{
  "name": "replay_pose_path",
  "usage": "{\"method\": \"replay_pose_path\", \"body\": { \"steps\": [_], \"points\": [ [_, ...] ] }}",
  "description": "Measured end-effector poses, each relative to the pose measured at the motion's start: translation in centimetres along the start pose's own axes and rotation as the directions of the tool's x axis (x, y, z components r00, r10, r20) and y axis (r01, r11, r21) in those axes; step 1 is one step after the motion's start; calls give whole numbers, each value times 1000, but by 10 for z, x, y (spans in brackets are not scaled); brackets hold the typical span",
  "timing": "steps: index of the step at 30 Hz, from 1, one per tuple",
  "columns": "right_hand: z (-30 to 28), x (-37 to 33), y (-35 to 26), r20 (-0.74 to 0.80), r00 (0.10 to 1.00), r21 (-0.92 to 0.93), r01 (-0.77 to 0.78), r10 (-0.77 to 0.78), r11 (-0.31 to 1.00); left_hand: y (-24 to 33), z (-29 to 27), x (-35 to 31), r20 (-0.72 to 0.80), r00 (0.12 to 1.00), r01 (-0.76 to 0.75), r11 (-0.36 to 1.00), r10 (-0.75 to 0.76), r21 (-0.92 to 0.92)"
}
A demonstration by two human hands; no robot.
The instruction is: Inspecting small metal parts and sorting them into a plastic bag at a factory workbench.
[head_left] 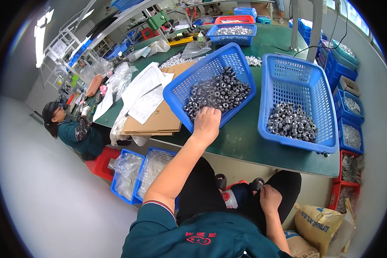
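Tilted on the table is a blue perforated plastic basket (173, 95) with a heap of small dark metal ring-shaped parts (221, 92) inside. My left hand (207, 125) is closed over its near rim, fingers curled inward and hidden from view. My right hand (270, 198) hangs low by my right thigh, its fingers curled together; whatever they hold, if anything, is hidden. To the right, a second blue basket (297, 71) sits near the table edge, with similar metal parts (291, 121) gathered at its near end.
Flat cardboard (157, 119) and paper sheets (142, 92) lie left of the tilted basket. Farther back stands a blue basket of silvery parts (233, 31). Stacked bins (346, 107) line the right side; sacks (318, 223) lie below. A seated co-worker (75, 131) is at left.
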State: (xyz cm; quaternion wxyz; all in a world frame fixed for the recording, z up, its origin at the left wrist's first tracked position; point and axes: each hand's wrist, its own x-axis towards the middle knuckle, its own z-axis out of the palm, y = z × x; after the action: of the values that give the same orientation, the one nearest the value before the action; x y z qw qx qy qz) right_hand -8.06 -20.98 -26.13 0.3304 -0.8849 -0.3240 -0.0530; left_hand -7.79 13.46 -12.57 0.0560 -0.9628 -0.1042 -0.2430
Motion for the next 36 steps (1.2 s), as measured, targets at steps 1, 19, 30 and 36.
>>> {"method": "replay_pose_path", "body": {
  "steps": [1,19,30,36],
  "points": [
    [0,0,-1,6,1000,-5,2,-2,1000,-1,2,-2,-14,999,30,997,-31,-66],
    [-47,17,-82,96,993,533,-108,67,839,75,-55,-131,595,804,348,-819,11,-456],
    [-61,34,-138,56,956,583,202,-287,787,84,-74,-176,521,852,441,-467,-50,-767],
    [-60,25,-137,29,943,473,280,-332,836,86,-78,-177,469,883,438,-385,15,-813]
  ]
}}
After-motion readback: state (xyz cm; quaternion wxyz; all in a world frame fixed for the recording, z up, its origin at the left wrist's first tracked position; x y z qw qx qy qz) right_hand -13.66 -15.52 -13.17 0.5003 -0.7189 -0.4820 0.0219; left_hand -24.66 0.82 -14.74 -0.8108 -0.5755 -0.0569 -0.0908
